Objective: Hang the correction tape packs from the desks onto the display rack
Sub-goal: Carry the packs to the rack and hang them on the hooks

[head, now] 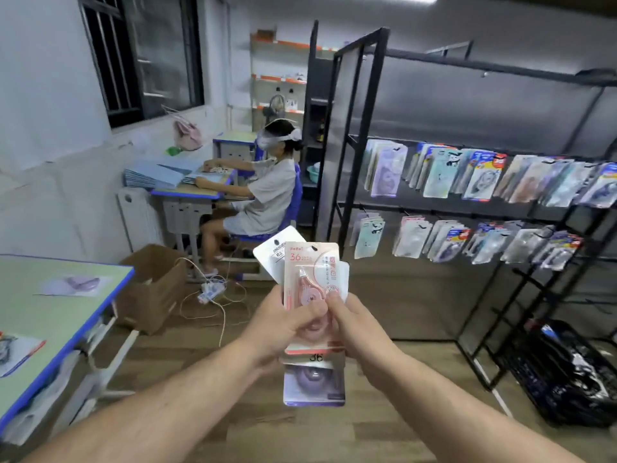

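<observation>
Both my hands hold a fanned stack of correction tape packs in front of me. My left hand (287,324) and my right hand (354,324) grip the front pink pack (310,272) from each side. A white pack (273,250) sticks out behind it at the upper left, and a purple pack (314,384) hangs below my hands. The black display rack (364,135) stands to the right, with two rows of hanging packs (480,177). On the green desk (50,315) at the left lie a purple pack (75,285) and another pack (16,350).
A person in a headset sits at a far desk (263,195) by the window. A cardboard box (155,289) and a power strip with cables (210,292) lie on the wooden floor. A black bag (567,372) rests under the rack's right end.
</observation>
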### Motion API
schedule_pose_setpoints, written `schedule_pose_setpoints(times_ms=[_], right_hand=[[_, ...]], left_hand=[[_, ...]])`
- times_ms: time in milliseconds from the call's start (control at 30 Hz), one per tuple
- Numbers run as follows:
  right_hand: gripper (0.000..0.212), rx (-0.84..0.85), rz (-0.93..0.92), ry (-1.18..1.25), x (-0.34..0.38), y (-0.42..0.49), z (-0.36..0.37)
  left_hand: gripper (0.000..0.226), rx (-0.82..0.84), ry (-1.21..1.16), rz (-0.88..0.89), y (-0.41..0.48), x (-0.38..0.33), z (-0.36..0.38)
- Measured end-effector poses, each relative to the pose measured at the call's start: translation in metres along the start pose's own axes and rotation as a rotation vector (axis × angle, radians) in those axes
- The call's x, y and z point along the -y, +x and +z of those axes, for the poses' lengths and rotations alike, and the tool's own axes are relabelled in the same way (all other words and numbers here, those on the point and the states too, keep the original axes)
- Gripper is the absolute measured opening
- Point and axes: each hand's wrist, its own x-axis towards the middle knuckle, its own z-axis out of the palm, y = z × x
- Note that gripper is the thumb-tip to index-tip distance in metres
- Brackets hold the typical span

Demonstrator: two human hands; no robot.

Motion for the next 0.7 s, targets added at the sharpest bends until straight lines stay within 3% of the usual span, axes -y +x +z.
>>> schedule_pose_setpoints(times_ms=[133,300,433,600,700], right_hand=[[0.026,-0.138,0.043,0.06,-0.011,-0.002,-0.078],[0.023,-0.334,0.088,0.168,-0.031,0.006,-0.145],[0.015,-0.454,-0.009,0.223,-0.046,0.017,-0.186],[0.062,-0.531,-0.077,0.118,-0.056,0.038,-0.239],[0.068,-0.584,-0.091,-0.079,-0.058,0.066,-0.272]], left_hand=[[0.061,0.044,0.029,0.012,0.03,0.01,0.078],[0.054,0.117,-0.005,0.0,0.068,0.024,0.152],[0.055,0.187,0.011,0.002,0.112,0.032,0.196],[0.049,0.282,0.018,0.0,0.182,0.044,0.246],[0.052,0.298,0.027,0.013,0.227,0.049,0.275]])
